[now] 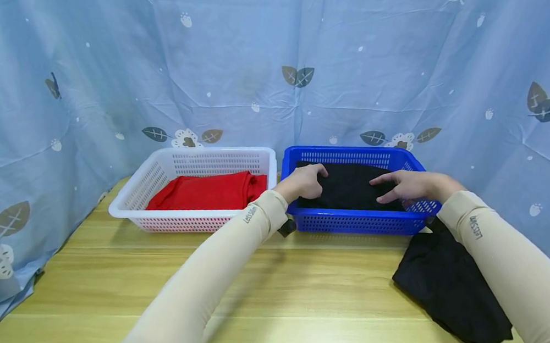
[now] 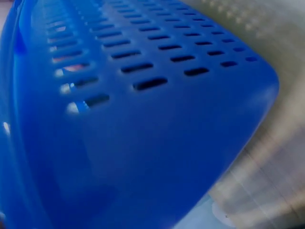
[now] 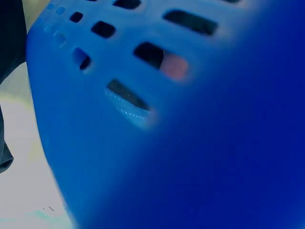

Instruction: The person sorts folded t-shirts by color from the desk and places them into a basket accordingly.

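Folded black cloth (image 1: 348, 187) lies inside a blue plastic basket (image 1: 359, 222) in the head view. Over the basket's left end, my left hand (image 1: 305, 182) reaches in at the cloth's left edge, its lower fingers partly hidden. My right hand (image 1: 407, 185) reaches over the right end, fingers spread and extended toward the cloth; neither hand visibly grips it. Both wrist views are filled by the basket's slotted wall, the left one by a blue side (image 2: 143, 143) and the right one by a blurred blue side (image 3: 105, 157).
Left of the blue basket stands a white basket (image 1: 191, 216) with folded red cloth (image 1: 208, 191) in it. More black cloth (image 1: 447, 293) lies on the wooden table (image 1: 312, 296) under the right forearm. A blue patterned curtain (image 1: 247, 42) hangs behind the baskets.
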Tool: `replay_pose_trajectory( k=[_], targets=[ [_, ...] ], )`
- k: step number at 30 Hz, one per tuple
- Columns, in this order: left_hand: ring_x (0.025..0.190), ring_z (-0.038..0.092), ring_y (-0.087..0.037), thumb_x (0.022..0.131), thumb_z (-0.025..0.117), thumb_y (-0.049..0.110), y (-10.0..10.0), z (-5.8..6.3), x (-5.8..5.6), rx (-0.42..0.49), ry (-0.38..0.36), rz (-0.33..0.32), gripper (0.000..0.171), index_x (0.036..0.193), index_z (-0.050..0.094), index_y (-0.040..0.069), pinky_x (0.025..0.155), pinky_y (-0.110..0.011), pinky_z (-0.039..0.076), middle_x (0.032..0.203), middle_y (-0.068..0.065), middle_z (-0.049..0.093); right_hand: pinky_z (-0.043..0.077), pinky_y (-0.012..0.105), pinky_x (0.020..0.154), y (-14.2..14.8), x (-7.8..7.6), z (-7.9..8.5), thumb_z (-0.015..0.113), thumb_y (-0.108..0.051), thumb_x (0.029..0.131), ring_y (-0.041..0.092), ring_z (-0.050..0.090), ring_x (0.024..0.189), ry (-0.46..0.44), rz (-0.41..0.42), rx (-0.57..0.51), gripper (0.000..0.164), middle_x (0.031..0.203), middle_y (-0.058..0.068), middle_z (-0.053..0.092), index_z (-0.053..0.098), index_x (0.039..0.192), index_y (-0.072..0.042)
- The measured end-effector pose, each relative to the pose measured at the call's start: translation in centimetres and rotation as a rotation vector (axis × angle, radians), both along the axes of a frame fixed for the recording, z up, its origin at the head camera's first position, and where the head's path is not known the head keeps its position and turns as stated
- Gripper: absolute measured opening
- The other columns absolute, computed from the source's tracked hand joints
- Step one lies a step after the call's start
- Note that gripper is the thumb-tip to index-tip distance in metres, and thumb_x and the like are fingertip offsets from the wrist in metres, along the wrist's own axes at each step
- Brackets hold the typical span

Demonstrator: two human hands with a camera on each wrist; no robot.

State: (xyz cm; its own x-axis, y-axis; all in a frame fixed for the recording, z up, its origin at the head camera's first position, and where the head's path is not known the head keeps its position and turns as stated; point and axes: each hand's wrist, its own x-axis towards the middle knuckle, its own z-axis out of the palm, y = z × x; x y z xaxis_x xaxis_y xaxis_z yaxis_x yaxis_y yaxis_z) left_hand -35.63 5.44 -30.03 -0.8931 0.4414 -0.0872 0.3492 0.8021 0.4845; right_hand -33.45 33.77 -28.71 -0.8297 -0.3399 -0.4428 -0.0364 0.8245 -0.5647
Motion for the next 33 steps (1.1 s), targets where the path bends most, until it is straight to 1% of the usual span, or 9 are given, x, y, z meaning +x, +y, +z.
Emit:
replay_pose_trajectory(
  k=[1, 5, 10, 13, 16, 21, 24, 27, 33],
  targets=[
    [0.126, 0.058, -0.03, 0.1, 0.058, 0.001, 0.1, 0.0, 0.1, -0.034, 0.02, -0.003, 0.053, 0.151, 0.056, 0.014, 0.1, -0.033, 0.047, 0.159, -0.012, 0.057, 0.056, 0.057, 0.106, 0.1, 0.0, 0.0, 0.063, -0.029, 0.109, 0.048, 0.051, 0.13, -0.001, 0.001, 0.002, 0.073, 0.172, 0.037, 0.009, 0.029, 0.168, -0.003],
    [0.151, 0.048, -0.036, 0.102, 0.057, 0.006, 0.6, 0.2, 0.7, -0.149, 0.09, -0.003, 0.05, 0.152, 0.058, 0.013, 0.129, -0.047, 0.034, 0.16, -0.012, 0.057, 0.056, 0.056, 0.105, 0.2, -0.1, 0.1, 0.061, -0.029, 0.111, 0.044, 0.054, 0.117, -0.012, -0.005, -0.002, 0.071, 0.17, 0.038, 0.011, 0.028, 0.168, -0.002],
    [0.14, 0.049, -0.04, 0.104, 0.061, 0.017, 1.1, 0.0, 1.4, -0.225, 0.141, 0.096, 0.044, 0.148, 0.062, 0.019, 0.118, -0.051, 0.047, 0.157, -0.021, 0.052, 0.053, 0.061, 0.111, 0.1, 0.2, 0.4, 0.059, -0.029, 0.112, 0.055, 0.042, 0.147, -0.011, 0.002, 0.014, 0.069, 0.17, 0.04, 0.011, 0.029, 0.167, 0.001],
    [0.138, 0.047, -0.04, 0.104, 0.062, 0.022, 1.5, 0.0, 2.0, -0.24, 0.15, 0.153, 0.041, 0.145, 0.065, 0.021, 0.113, -0.052, 0.051, 0.158, -0.025, 0.039, 0.057, 0.054, 0.104, 0.0, 0.4, 0.7, 0.058, -0.028, 0.112, 0.044, 0.062, 0.11, 0.014, 0.008, 0.034, 0.066, 0.161, 0.039, 0.032, 0.033, 0.164, 0.004],
    [0.14, 0.045, -0.039, 0.103, 0.064, 0.025, 1.5, 0.1, 2.4, -0.261, 0.165, 0.165, 0.037, 0.14, 0.069, 0.02, 0.111, -0.053, 0.053, 0.158, -0.022, 0.037, 0.055, 0.043, 0.088, -0.2, 0.5, 0.9, 0.058, -0.026, 0.112, 0.023, 0.048, 0.074, 0.051, 0.012, 0.053, 0.062, 0.144, 0.032, 0.049, 0.038, 0.16, 0.008],
    [0.136, 0.051, -0.036, 0.103, 0.064, 0.027, 1.1, 0.4, 2.8, -0.304, 0.185, 0.107, 0.032, 0.132, 0.072, 0.014, 0.112, -0.053, 0.052, 0.148, -0.018, 0.055, 0.045, 0.036, 0.07, -0.2, 0.4, 1.1, 0.058, -0.026, 0.111, 0.014, 0.036, 0.062, 0.087, 0.011, 0.07, 0.058, 0.139, 0.028, 0.056, 0.045, 0.155, 0.01],
    [0.132, 0.056, -0.036, 0.103, 0.064, 0.026, 0.8, 0.4, 2.8, -0.299, 0.184, 0.069, 0.03, 0.129, 0.071, 0.013, 0.11, -0.054, 0.054, 0.143, -0.016, 0.063, 0.055, 0.04, 0.081, -0.1, 0.4, 1.1, 0.057, -0.026, 0.112, 0.02, 0.052, 0.078, 0.071, 0.007, 0.052, 0.059, 0.139, 0.027, 0.057, 0.042, 0.157, 0.009],
    [0.124, 0.062, -0.033, 0.102, 0.066, 0.025, 0.5, 0.4, 2.7, -0.273, 0.182, 0.04, 0.026, 0.124, 0.071, 0.014, 0.105, -0.052, 0.056, 0.135, -0.012, 0.069, 0.057, 0.051, 0.101, 0.0, 0.5, 1.1, 0.056, -0.027, 0.113, 0.033, 0.062, 0.111, 0.037, 0.008, 0.025, 0.063, 0.143, 0.03, 0.056, 0.036, 0.161, 0.008],
    [0.127, 0.065, -0.028, 0.101, 0.072, 0.03, -0.1, 0.6, 2.1, -0.203, 0.168, -0.024, 0.039, 0.136, 0.067, 0.013, 0.11, -0.045, 0.055, 0.14, -0.01, 0.07, 0.054, 0.057, 0.11, 0.5, 0.8, 1.3, 0.056, -0.033, 0.113, 0.047, 0.056, 0.141, 0.004, 0.027, -0.009, 0.07, 0.161, 0.037, 0.042, 0.027, 0.166, 0.003]
  ],
)
